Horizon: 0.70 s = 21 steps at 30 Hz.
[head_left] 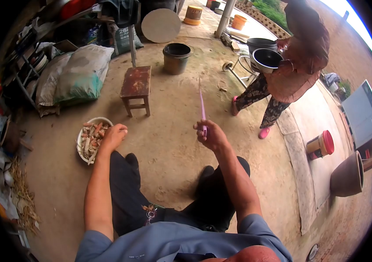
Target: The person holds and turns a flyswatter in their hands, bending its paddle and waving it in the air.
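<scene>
My left hand is above my left knee, beside the rim of a white bowl on the ground. Its fingers are curled together, and the inside of the hand is hidden. Pale and reddish-brown pieces, perhaps dried roots or cobs, fill the bowl. In front of my right knee, my right hand is closed around a thin, long purple stick-like thing. It points away from me, and its far end is too faint to make out.
A wooden stool and dark bucket stand ahead. Filled sacks lie at left. At right, another person holds a dark-lined pot near a wheeled cart. A red-lidded bucket and large pot are farther right.
</scene>
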Tool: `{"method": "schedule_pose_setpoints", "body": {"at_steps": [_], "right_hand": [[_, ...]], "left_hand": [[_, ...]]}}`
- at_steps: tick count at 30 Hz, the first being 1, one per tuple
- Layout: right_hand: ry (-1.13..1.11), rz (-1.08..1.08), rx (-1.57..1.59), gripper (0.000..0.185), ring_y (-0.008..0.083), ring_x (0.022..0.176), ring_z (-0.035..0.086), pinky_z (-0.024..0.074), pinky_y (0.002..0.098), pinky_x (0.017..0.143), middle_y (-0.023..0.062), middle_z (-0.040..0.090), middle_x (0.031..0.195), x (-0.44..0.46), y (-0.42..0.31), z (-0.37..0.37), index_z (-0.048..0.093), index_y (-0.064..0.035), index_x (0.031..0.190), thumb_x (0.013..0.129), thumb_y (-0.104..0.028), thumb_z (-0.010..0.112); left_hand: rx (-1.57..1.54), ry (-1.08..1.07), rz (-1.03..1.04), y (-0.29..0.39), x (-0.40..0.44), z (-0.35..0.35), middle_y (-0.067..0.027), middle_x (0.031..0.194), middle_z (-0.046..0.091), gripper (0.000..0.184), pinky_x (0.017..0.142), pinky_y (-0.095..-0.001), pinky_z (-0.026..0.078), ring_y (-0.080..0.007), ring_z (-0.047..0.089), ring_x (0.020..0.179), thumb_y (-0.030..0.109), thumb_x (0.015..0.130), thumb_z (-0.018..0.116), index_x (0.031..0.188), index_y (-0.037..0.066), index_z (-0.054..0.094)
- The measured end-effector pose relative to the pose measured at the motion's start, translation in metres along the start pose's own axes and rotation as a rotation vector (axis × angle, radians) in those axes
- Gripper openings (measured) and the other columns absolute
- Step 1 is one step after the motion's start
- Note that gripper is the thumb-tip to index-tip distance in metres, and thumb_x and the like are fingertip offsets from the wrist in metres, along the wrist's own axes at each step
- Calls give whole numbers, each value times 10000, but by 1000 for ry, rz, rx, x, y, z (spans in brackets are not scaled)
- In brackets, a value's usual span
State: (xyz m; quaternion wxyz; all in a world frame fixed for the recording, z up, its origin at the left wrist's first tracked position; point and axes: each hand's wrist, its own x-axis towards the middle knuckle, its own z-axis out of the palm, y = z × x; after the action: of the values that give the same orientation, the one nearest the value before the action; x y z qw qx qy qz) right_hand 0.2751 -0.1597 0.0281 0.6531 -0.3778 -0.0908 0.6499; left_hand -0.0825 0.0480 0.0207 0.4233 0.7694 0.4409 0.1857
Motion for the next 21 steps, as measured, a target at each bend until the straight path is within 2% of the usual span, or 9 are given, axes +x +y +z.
{"method": "schedule_pose_setpoints", "body": {"at_steps": [3,5,10,13,15,21], "right_hand": [[0,-84,-3,142,152,569,592,431,251,444,91,663,874,2,-5,-7,559,-83,966,967,-226,555],[54,-124,-92,157,168,569,597,441,270,457,93,666,865,1,-4,-5,572,-79,971,960,-235,569],[36,-102,-73,162,182,570,603,449,282,460,90,672,847,7,1,-5,574,-84,951,954,-246,584],[52,-85,10,160,184,572,608,455,281,462,88,673,849,6,0,-7,569,-87,942,957,-246,581],[7,-173,-6,146,181,577,615,461,280,464,89,671,856,6,1,-6,560,-83,958,966,-229,568],[-8,-198,-45,115,114,520,529,406,243,413,58,637,871,7,3,-8,541,-82,967,981,-197,547]], "left_hand": [[-19,5,33,-1,-1,0,-91,906,681,269,603,-289,494,-144,630,716,154,895,608,1077,-37,659],[10,6,-17,4,-1,-1,-90,896,675,274,600,-287,493,-146,629,715,154,892,606,1080,-40,655],[18,-10,-20,15,-4,-3,-75,829,658,284,589,-286,493,-141,627,711,154,892,600,1095,-37,656],[-23,1,-18,16,-6,-1,-91,780,660,266,639,-321,486,-166,621,699,146,884,602,1072,-37,650],[0,7,-12,11,-4,-2,-72,809,655,285,569,-277,486,-135,626,706,158,898,592,1099,-32,659],[-14,19,2,10,-5,-2,-60,768,650,272,557,-265,473,-128,620,676,159,895,599,1079,-31,663]]}}
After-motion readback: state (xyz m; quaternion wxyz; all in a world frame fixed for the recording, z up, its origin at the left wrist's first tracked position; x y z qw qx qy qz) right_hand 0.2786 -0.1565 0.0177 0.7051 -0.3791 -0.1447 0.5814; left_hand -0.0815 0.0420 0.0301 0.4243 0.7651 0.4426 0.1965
